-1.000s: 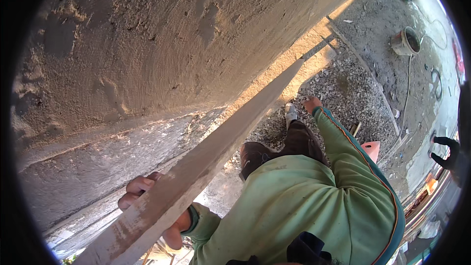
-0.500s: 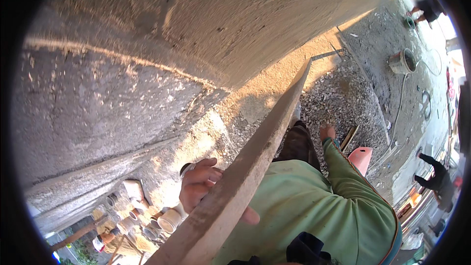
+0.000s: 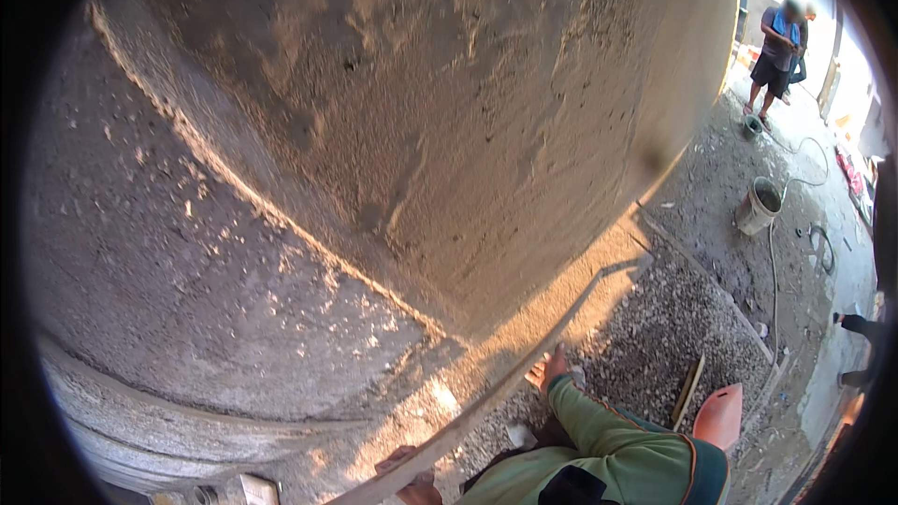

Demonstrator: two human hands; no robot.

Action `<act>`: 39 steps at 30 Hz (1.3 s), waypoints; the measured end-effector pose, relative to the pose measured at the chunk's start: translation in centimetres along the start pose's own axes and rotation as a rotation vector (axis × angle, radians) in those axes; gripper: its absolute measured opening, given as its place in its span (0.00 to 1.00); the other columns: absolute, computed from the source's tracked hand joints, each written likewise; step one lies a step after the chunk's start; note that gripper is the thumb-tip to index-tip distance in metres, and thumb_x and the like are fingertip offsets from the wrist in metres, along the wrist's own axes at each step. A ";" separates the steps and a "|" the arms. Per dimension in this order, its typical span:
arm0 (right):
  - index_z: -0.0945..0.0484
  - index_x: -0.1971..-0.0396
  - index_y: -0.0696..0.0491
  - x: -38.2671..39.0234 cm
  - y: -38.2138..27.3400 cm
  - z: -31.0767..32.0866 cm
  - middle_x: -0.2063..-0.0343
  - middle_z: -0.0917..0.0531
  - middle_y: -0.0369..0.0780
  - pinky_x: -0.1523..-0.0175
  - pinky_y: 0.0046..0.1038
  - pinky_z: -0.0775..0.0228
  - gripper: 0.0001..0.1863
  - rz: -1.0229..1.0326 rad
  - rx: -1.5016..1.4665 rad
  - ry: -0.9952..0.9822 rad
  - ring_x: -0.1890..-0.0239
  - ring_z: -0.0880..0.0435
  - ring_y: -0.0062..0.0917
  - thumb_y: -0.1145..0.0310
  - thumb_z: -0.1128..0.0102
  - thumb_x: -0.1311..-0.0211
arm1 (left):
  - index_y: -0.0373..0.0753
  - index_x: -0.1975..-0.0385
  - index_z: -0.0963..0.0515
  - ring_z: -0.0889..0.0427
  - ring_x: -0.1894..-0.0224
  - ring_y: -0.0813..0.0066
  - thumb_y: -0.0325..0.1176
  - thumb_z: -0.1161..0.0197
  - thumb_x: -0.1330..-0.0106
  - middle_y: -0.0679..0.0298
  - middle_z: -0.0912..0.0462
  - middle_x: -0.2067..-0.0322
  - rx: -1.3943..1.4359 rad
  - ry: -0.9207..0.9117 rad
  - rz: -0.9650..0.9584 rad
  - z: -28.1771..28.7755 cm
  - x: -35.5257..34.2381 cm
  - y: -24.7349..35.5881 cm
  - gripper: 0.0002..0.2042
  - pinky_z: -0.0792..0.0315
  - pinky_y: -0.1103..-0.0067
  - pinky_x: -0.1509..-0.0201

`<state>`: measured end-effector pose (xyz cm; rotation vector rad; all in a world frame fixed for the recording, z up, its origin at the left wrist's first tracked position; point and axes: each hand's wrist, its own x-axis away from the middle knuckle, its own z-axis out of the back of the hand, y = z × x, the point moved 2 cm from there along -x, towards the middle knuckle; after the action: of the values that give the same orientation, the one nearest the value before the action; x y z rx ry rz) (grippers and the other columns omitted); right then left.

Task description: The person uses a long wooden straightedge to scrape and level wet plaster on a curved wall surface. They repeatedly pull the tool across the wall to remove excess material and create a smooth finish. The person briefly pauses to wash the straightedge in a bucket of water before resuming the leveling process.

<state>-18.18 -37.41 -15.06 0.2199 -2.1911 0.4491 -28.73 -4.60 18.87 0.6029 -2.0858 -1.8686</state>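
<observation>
A long, narrow, dusty board (image 3: 479, 413) slants from the lower edge up to the right, over the ground in front of the wall. My left hand (image 3: 412, 479) is closed around its near part, fingers on one side and the palm on the other. My right hand (image 3: 550, 370) reaches to the board's right edge farther along, fingers apart; whether it touches the board is hard to tell. The green sleeve of my right arm (image 3: 599, 421) comes in from below. Beyond the board rises a wall of wet, uneven plaster (image 3: 486, 131), with a rougher grey face (image 3: 206, 271) at left.
Gravel (image 3: 659, 327) lies right of the board. A wooden strip (image 3: 688, 393) and a pink plastic piece (image 3: 718, 421) are near my right arm. Farther off stand a bucket (image 3: 759, 206), a hose (image 3: 774, 281) and two people (image 3: 774, 56). Another person's dark-clothed limbs show at the right rim.
My right hand has come up from hanging low to the board's edge. My view has shifted toward the wall, and the board and left hand now sit lower in it.
</observation>
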 end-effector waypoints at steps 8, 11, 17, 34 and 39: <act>0.33 0.40 0.47 -4.7 4.1 -1.3 0.38 0.31 0.47 0.36 0.59 0.43 0.35 0.198 -0.063 0.004 0.38 0.31 0.43 0.34 0.59 0.35 | 0.35 0.61 0.31 0.22 0.64 0.66 0.42 0.33 0.42 0.58 0.25 0.66 0.055 0.357 0.171 14.2 -2.8 -2.8 0.19 0.20 0.63 0.56; 0.29 0.45 0.50 -2.2 7.3 -2.0 0.44 0.26 0.46 0.39 0.58 0.37 0.30 0.119 -0.040 0.092 0.42 0.28 0.41 0.40 0.59 0.31 | 0.34 0.61 0.28 0.22 0.66 0.66 0.39 0.37 0.38 0.58 0.23 0.67 0.108 0.424 0.197 17.7 -3.1 -3.1 0.16 0.19 0.62 0.59; 0.36 0.43 0.53 7.0 4.3 -8.7 0.53 0.23 0.46 0.52 0.51 0.22 0.24 0.166 -0.036 -0.057 0.54 0.19 0.42 0.52 0.52 0.29 | 0.35 0.57 0.26 0.20 0.66 0.64 0.42 0.43 0.31 0.57 0.20 0.65 0.230 0.428 0.172 18.8 -4.7 -5.3 0.15 0.18 0.63 0.62; 0.42 0.38 0.63 37.0 -16.2 -37.9 0.51 0.24 0.53 0.43 0.35 0.32 0.35 1.706 0.842 -0.411 0.49 0.24 0.43 0.51 0.51 0.33 | 0.34 0.53 0.30 0.22 0.61 0.59 0.51 0.46 0.32 0.53 0.23 0.61 0.797 0.265 0.559 7.5 -7.8 -19.9 0.23 0.22 0.61 0.57; 0.39 0.39 0.65 46.8 -15.3 -49.7 0.51 0.27 0.48 0.44 0.33 0.35 0.33 2.066 0.908 -0.619 0.50 0.27 0.34 0.57 0.47 0.36 | 0.34 0.52 0.31 0.23 0.60 0.58 0.54 0.47 0.32 0.52 0.24 0.59 1.075 0.140 0.681 -0.6 -9.7 -24.0 0.25 0.23 0.61 0.56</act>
<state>-5.78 -31.89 53.60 -1.7756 -1.6794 2.6325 -17.00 -2.33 -4.15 0.1346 -2.6013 -0.2685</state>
